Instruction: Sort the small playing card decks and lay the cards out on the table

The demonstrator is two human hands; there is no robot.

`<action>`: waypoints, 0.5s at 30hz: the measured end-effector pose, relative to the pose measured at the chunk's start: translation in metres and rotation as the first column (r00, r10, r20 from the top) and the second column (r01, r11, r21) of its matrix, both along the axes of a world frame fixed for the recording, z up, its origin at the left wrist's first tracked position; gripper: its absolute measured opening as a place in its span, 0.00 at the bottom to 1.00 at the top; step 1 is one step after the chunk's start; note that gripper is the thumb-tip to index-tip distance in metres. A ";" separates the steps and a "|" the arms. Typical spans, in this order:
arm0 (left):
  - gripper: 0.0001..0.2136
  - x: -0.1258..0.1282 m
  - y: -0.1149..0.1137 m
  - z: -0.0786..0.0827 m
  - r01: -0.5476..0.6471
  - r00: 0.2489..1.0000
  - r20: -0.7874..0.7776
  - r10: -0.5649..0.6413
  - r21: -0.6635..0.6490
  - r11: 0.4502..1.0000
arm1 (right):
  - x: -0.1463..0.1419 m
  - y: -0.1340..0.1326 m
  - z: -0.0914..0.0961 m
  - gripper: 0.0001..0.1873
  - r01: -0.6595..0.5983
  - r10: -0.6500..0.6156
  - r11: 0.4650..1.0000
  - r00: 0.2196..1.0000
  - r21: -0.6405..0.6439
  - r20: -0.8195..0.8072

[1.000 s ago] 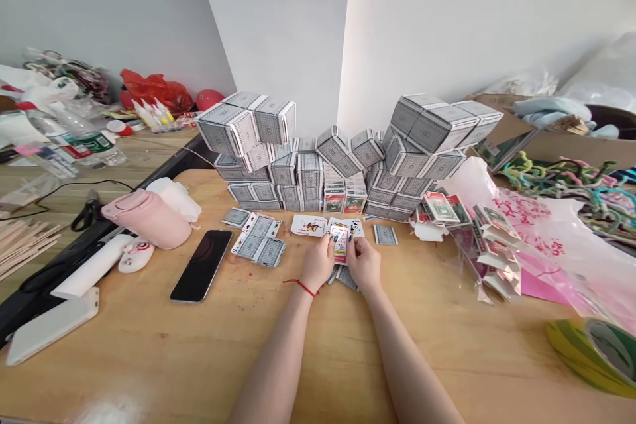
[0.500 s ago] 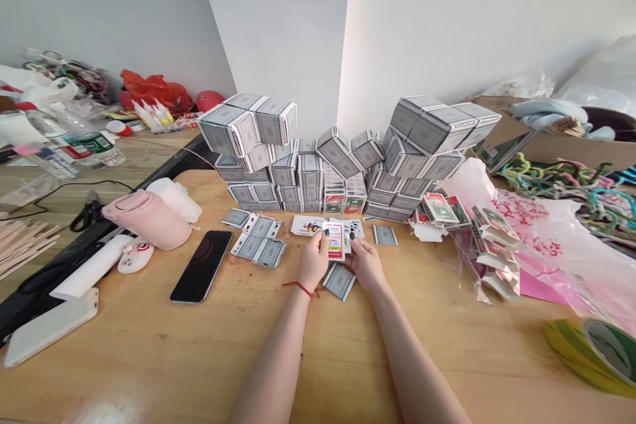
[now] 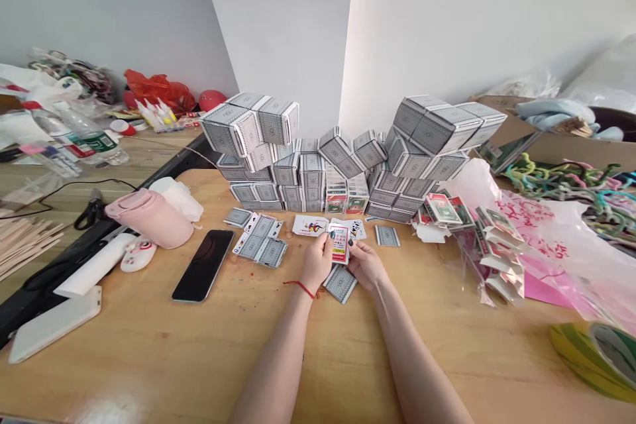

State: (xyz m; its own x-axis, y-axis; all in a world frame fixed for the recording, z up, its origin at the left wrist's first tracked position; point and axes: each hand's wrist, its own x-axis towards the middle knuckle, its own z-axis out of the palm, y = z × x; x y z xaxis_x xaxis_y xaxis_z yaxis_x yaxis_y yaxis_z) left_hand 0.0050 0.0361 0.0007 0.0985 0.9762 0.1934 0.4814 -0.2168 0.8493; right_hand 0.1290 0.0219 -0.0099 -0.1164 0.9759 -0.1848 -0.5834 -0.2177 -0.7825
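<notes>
- Held item: left hand (image 3: 317, 262) has its grip clenched on a boxed pack of playing cards (image 3: 340, 243); the pack stands nearly upright above the counter (image 3: 124, 358), between both hands, its red-and-white face toward the camera;
- Second hand: right hand (image 3: 365, 265) is half-curled just beside the pack's right edge; fingertips (image 3: 350, 243) are at or very near that edge; cannot tell whether this grip is bearing on the pack;
- Wrist: a red string bracelet (image 3: 301, 289) is on the left wrist;
- Loose cards: one face-down playing card (image 3: 340, 283) lies beneath the hands, just beside the right hand; a joker (image 3: 311, 225) lies face-up ahead of the left hand; another face-down card (image 3: 387, 235) lies to the right; a fanned group of cards (image 3: 259, 240) lies to the left;
- Surroundings: a wall of stacked card packs (image 3: 313, 175) stands behind the hands; a black smartphone (image 3: 203, 265) lies face-up left of the cards; a pink insulated bottle (image 3: 149, 218) lies on its side beyond it; opened card packaging (image 3: 499, 255) lies to the right, near a pink-printed plastic bag (image 3: 541, 238);
</notes>
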 end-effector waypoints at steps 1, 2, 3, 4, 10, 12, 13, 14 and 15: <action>0.13 0.000 0.000 0.000 0.003 1.000 -0.002 -0.003 0.008 1.000 | 0.000 0.000 -0.001 0.14 0.005 -0.005 1.000 1.000 -0.002 0.002; 0.13 0.000 -0.001 0.000 0.005 1.000 -0.004 -0.005 0.014 1.000 | 0.000 0.001 -0.002 0.13 0.012 -0.012 1.000 1.000 -0.004 0.003; 0.13 0.000 -0.001 0.000 0.008 1.000 -0.006 -0.008 0.017 1.000 | 0.001 0.001 -0.002 0.12 0.017 -0.017 1.000 1.000 -0.007 0.001; 0.13 0.000 -0.001 0.000 0.010 1.000 -0.009 -0.010 0.017 1.000 | 0.001 0.001 -0.003 0.12 0.023 -0.023 1.000 1.000 -0.011 -0.002; 0.13 0.001 -0.002 -0.002 0.042 0.999 -0.010 -0.042 0.012 0.999 | -0.001 0.001 0.000 0.11 0.068 -0.070 0.996 0.997 -0.055 -0.036; 0.12 0.001 -0.002 -0.002 0.044 0.999 -0.007 -0.044 0.010 0.999 | -0.003 0.001 0.001 0.11 0.099 -0.100 0.993 0.995 -0.063 -0.022; 0.12 0.001 -0.002 -0.002 0.045 0.999 -0.005 -0.045 0.008 0.999 | -0.004 0.001 0.001 0.12 0.121 -0.122 0.991 0.993 -0.063 -0.010; 0.12 0.002 -0.002 -0.002 0.047 0.999 -0.006 -0.047 0.005 0.999 | -0.006 0.001 0.001 0.13 0.145 -0.144 0.988 0.990 -0.060 0.007; 0.13 0.002 -0.003 -0.003 0.048 0.999 -0.008 -0.048 -0.001 0.999 | -0.007 0.001 0.000 0.13 0.170 -0.169 0.984 0.985 -0.055 0.028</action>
State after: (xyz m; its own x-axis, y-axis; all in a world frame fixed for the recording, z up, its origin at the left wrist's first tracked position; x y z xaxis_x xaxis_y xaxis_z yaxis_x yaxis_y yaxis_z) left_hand 0.0071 0.0335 -0.0021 0.1471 0.9703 0.1922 0.4768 -0.2398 0.8457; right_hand 0.1221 0.0228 -0.0102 0.0549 0.9690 -0.2410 -0.5974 -0.1615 -0.7855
